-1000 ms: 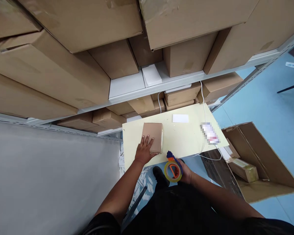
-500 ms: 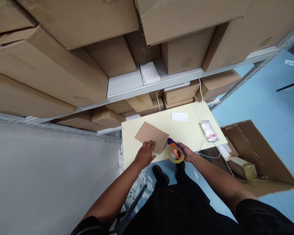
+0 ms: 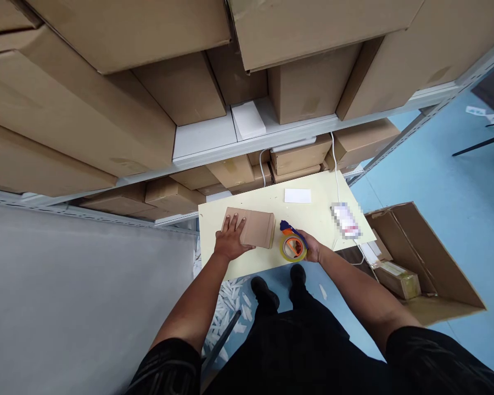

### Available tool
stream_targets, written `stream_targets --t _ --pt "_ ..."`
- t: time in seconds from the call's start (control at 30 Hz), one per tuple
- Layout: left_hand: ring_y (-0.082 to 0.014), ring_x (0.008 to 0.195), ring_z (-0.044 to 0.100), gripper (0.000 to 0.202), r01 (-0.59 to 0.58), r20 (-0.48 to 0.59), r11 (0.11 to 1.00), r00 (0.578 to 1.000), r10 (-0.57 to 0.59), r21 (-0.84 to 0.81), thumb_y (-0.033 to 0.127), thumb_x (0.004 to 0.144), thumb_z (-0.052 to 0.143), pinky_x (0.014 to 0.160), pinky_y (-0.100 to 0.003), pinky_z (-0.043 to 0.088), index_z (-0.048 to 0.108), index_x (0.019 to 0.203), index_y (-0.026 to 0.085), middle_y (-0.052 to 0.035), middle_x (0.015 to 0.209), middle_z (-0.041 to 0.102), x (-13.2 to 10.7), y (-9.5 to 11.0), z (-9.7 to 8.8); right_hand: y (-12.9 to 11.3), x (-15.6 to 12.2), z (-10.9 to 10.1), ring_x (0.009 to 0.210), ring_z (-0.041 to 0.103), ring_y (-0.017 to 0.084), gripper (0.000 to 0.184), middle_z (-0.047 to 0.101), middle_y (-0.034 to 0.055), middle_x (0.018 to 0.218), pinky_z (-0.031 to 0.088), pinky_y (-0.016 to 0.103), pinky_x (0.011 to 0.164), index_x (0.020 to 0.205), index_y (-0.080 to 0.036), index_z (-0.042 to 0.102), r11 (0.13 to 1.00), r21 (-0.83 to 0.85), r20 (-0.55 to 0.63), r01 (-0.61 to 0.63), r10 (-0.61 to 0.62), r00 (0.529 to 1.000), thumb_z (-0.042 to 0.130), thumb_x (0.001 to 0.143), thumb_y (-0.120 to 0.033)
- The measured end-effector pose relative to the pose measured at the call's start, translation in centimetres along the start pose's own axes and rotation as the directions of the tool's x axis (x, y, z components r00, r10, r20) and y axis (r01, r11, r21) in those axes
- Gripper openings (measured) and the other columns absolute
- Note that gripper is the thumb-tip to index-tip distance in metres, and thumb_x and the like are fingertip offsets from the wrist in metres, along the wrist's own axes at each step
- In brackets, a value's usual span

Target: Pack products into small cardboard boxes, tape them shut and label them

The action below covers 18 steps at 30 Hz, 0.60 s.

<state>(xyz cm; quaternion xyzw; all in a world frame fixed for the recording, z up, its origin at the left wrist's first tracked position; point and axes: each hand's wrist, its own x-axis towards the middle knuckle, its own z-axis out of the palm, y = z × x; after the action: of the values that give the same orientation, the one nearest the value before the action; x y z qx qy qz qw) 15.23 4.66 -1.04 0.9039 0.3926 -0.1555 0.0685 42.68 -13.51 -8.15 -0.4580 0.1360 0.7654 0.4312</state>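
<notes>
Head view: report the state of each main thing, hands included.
Left hand: spread on the small box
Right hand: gripping the tape dispenser
Tape dispenser: loaded with tape
Small box: lying on the table
White slip: lying flat
Large carton: open, taped box inside
Paper scraps: scattered on floor

Soft, bright light covers the tabletop [image 3: 313,216] around the left hand [image 3: 230,241]; shadow dims the lower boxes [image 3: 230,171] beyond. Pixelation masks an object [image 3: 346,220] right of the right hand [image 3: 312,247].
</notes>
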Motion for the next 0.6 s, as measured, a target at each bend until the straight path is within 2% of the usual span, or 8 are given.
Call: stream_targets --t 0.07,0.17,0.23,0.3,0.37,0.43,0.5,0.6 --pt "-0.0449 0.156 -0.002 0.12 0.03 0.004 0.999 1.0 -0.03 -0.011 0.087 0.07 0.059 0.103 -0.062 0.041 0.013 0.165 0.03 -0.0099 0.173 0.002 0.0 0.6 0.0 2.6 -0.9 -0.9 0.083 0.073 0.024 0.045 0.076 0.0084 0.089 0.06 0.043 0.087 0.103 -0.017 0.066 0.997 0.076 -0.009 -0.001 0.001 1.0 0.049 0.097 -0.059" --pt "-0.0472 0.155 -0.003 0.118 0.081 -0.017 0.996 0.996 -0.082 -0.039 0.087 0.072 0.058 0.101 -0.063 0.042 0.015 0.165 0.029 -0.0111 0.173 0.003 0.3 1.8 0.2 7.9 -1.9 -1.7 0.092 0.074 0.024 0.046 0.077 0.0085 0.097 0.057 0.042 0.094 0.106 -0.019 0.067 0.986 0.167 -0.005 0.009 -0.009 1.0 0.046 0.098 -0.059" --pt "-0.0488 0.155 -0.001 0.117 0.134 -0.042 0.988 0.99 -0.138 -0.077 0.087 0.073 0.056 0.099 -0.064 0.044 0.015 0.165 0.027 -0.013 0.172 0.004 0.4 3.1 0.6 10.8 -2.1 -1.6 0.095 0.074 0.025 0.048 0.077 0.0086 0.098 0.057 0.042 0.094 0.105 -0.02 0.067 0.98 0.201 0.006 -0.002 0.001 1.0 0.044 0.098 -0.062" --pt "-0.0499 0.154 0.003 0.115 0.191 -0.057 0.974 0.978 -0.199 -0.126 0.086 0.075 0.054 0.096 -0.063 0.046 0.015 0.165 0.026 -0.0152 0.172 0.006 0.1 4.9 0.9 12.2 -1.8 -0.8 0.097 0.074 0.025 0.049 0.078 0.0083 0.098 0.057 0.04 0.093 0.105 -0.021 0.067 0.975 0.224 0.0 0.003 -0.003 1.0 0.042 0.099 -0.062" --pt "-0.0508 0.153 0.008 0.112 0.223 -0.058 0.961 0.97 -0.236 -0.165 0.084 0.079 0.053 0.096 -0.061 0.047 0.016 0.165 0.021 -0.019 0.171 0.009 -1.0 6.7 1.2 11.4 -1.0 0.3 0.1 0.073 0.025 0.049 0.078 0.0084 0.099 0.058 0.039 0.093 0.107 -0.021 0.068 0.968 0.25 0.002 0.024 -0.025 1.0 0.038 0.1 -0.06" --pt "-0.0514 0.15 0.017 0.112 0.2 -0.054 0.964 0.976 -0.213 -0.176 0.079 0.08 0.057 0.1 -0.058 0.046 0.02 0.163 0.014 -0.0237 0.169 0.015 -2.5 7.9 1.2 8.7 -0.1 1.1 0.101 0.073 0.025 0.052 0.078 0.0092 0.1 0.058 0.039 0.092 0.109 -0.02 0.067 0.963 0.266 0.02 0.049 -0.056 0.998 0.034 0.1 -0.059" --pt "-0.0489 0.145 0.029 0.112 0.096 -0.046 0.984 0.994 -0.104 -0.151 0.073 0.078 0.067 0.104 -0.054 0.044 0.025 0.161 0.012 -0.0253 0.165 0.025 -4.1 7.9 0.9 5.1 0.9 1.4 0.095 0.073 0.025 0.054 0.078 0.0099 0.095 0.059 0.039 0.088 0.108 -0.019 0.067 0.969 0.235 0.015 0.073 -0.079 0.997 0.034 0.1 -0.061" --pt "-0.0429 0.141 0.038 0.107 -0.143 -0.039 0.987 0.989 0.14 -0.078 0.062 0.074 0.078 0.112 -0.053 0.038 0.031 0.16 0.02 -0.0201 0.158 0.039 -5.0 5.9 0.4 -0.1 2.2 1.3 0.084 0.073 0.023 0.048 0.076 0.0091 0.088 0.061 0.04 0.082 0.107 -0.017 0.065 0.992 0.105 -0.003 0.072 -0.072 0.997 0.039 0.101 -0.056"
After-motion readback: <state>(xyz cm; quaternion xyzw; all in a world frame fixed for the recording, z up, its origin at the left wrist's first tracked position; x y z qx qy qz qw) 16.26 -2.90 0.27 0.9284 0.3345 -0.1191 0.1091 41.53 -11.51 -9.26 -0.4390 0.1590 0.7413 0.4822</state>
